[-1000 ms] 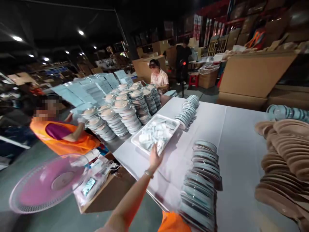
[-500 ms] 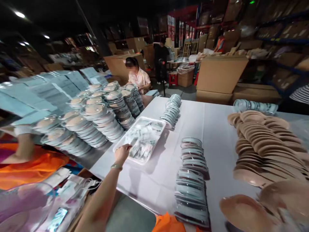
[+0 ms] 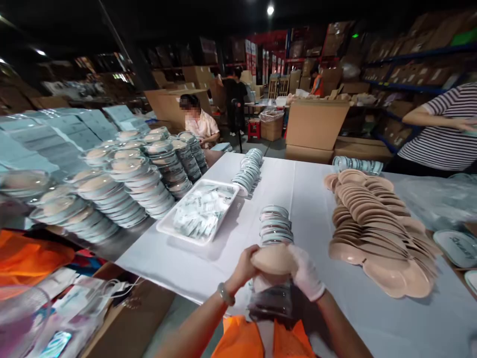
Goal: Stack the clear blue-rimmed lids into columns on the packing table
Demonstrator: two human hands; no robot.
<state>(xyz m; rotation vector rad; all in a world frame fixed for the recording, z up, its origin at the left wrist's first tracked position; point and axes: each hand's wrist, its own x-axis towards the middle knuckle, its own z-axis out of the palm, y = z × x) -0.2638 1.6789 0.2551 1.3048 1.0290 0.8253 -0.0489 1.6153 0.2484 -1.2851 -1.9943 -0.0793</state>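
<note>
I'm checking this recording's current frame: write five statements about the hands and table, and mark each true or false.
1. The left hand and right hand hold one beige cup. True.
2. The left hand wears a white glove. False: the right hand does; the left wears a bracelet.
3. A white basket holds small packets. True.
4. The pile of beige cups sits inside a box. False: the pile lies on the table.
5. A person in a striped shirt is at the right edge. True.
</note>
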